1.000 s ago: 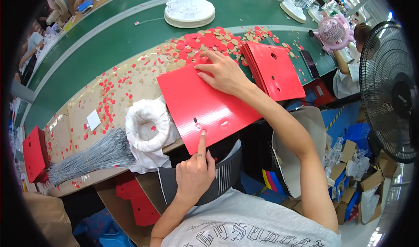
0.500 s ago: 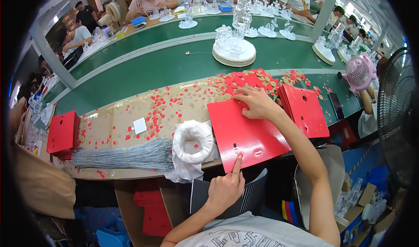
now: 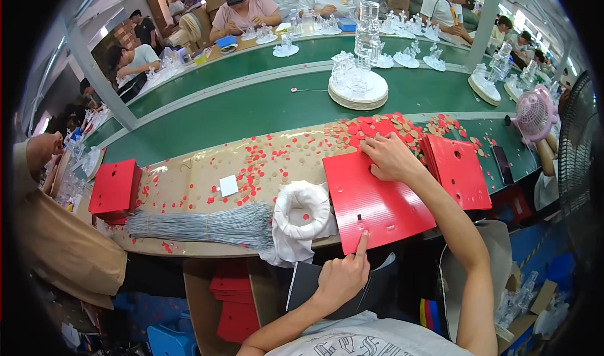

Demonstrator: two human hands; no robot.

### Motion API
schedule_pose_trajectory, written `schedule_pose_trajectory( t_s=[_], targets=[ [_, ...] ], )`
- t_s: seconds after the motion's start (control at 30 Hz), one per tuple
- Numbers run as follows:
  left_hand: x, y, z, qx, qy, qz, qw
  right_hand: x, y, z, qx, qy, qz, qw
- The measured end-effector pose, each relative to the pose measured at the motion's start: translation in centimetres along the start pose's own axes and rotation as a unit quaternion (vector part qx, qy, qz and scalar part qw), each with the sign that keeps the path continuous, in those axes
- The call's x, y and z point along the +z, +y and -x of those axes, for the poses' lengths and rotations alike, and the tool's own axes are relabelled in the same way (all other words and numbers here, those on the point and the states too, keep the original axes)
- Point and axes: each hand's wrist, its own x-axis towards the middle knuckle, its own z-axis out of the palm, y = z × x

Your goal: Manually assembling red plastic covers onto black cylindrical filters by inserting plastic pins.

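Observation:
A flat red plastic sheet (image 3: 384, 202) with small cut-outs lies partly over the table's near edge. On its near edge, beside a dark slot, the stretched index finger of my left hand (image 3: 345, 274) presses down; the other fingers are curled. My right hand (image 3: 393, 159) rests on the sheet's far edge with bent fingers and the thumb apart, close to a heap of red and brown discs (image 3: 371, 126). Neither hand appears to grip anything. To the right of the sheet is a stack of similar red sheets (image 3: 456, 173).
Left of the sheet sit a white cloth-wrapped ring (image 3: 302, 211), a bundle of grey wires (image 3: 201, 225), a white square (image 3: 228, 185) and another red stack (image 3: 115, 187). A clear tower model on a round base (image 3: 358, 90) stands beyond, on the green belt (image 3: 251, 111). Fans and a phone (image 3: 502, 165) are at right.
The whole scene has shifted right and slightly down in the picture. Both hands keep nearly the same places on the red sheet. More of a neighbour's hand shows at the far left.

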Motion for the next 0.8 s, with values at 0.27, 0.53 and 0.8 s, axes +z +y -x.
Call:
schedule_pose_trajectory(
  t_s=[0.27,0.53,0.8],
  targets=[
    [-1.2,0.4,-0.3,0.014,0.018,0.014,1.000,-2.3,2.1,1.2,-0.052,0.138,-0.144,0.978],
    [-2.0,1.3,-1.1,0.107,0.090,0.064,0.988,-9.0,2.7,0.7,-0.034,0.281,0.009,0.959],
    [-2.2,2.4,-0.8,0.068,0.047,0.201,0.976,-10.0,17.4,5.7,0.183,0.182,0.085,0.962]
  ],
)
